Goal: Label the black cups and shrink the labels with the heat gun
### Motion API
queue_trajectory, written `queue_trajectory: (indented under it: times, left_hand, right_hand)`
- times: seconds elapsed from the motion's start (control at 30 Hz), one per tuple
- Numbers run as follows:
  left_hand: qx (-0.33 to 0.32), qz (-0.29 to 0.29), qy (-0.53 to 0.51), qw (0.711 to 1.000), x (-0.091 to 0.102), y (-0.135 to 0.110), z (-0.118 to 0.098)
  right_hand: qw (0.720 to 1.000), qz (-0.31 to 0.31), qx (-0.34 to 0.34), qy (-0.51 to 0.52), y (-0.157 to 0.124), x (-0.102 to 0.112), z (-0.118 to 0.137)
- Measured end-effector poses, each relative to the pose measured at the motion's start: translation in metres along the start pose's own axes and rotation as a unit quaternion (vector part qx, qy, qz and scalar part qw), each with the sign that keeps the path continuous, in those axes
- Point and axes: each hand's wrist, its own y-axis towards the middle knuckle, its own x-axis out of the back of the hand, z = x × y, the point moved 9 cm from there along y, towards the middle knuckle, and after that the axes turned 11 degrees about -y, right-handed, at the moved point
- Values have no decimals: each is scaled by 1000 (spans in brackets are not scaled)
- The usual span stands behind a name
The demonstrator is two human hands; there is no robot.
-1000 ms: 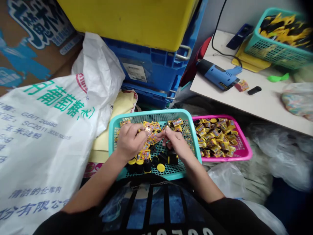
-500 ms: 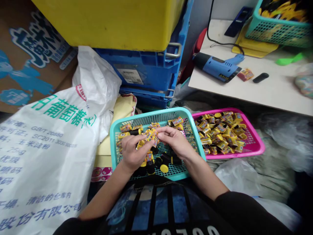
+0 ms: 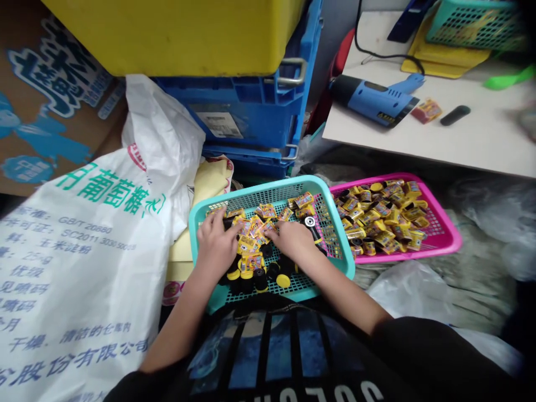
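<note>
Teal basket (image 3: 192,237): L hand (image 3: 218,247) & R hand (image 3: 293,240) dropped onto yellow packets (image 3: 252,230) since before; grip unclear.

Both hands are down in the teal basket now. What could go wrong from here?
The left hand sits right over upright black tubes at the near edge of the teal basket; a nudge may topple them. The pink basket is heaped near its rim, so pieces might spill.

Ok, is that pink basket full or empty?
Partly full: the pink basket holds a heap of small yellow-labelled pieces covering most of its mesh floor; bare mesh at right.
</note>
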Motion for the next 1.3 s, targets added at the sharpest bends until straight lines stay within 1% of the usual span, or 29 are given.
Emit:
queue_trajectory:
  times: [0.07,0.17,0.23,0.33,0.4,0.5,0.6,0.8,0.93,1.03,1.07,1.13,1.2,1.23,1.27,1.3]
  left_hand:
    - [9,16,-1,1000,-4,-1,-2]
    - [9,25,-6,1000,-7,0,-4]
    - [3,19,-6,1000,-8,1,-4]
    - [-18,12,10,1000,-12,6,-5]
    - [-32,22,30,999,-17,10,-7]
    - [-34,46,52,997,-24,17,-9]
    - [-25,49,40,998,-25,20,-10]
    - [-12,23,-9,1000,-14,16,-8]
    - [-31,-42,-50,997,2,12,-5]
    - [-49,-78,-80,993,11,10,-2]
    - [-50,-83,-87,991,12,10,-1]
    - [-46,-93,-109,989,16,10,0]
    - [-27,-99,-158,982,18,10,1]
    - [-8,-95,-197,976,17,11,2]
    - [20,-81,-246,966,14,11,3]
    - [55,-62,-301,950,7,12,4]
  right_hand:
    - [1000,-16,12,7,1,1,5]
    - [999,-37,3,-2,1,6,6]
    - [999,-31,3,-21,0,6,10]
    - [999,-16,34,-32,-1,5,20]
    - [998,-21,47,-35,-1,5,25]
    - [997,-31,53,-52,-1,5,27]
    - [993,-38,80,-75,-1,5,32]
    - [987,-63,122,-85,7,1,36]
    - [985,-108,120,-68,11,3,34]
    - [979,-119,160,-51,9,2,39]
    - [978,-116,167,-40,9,2,39]
    - [980,-123,157,9,11,5,31]
    - [973,-147,148,103,13,15,20]
    - [962,-152,158,162,14,20,15]
    - [947,-142,181,224,15,23,13]
    - [927,-115,212,286,15,25,14]
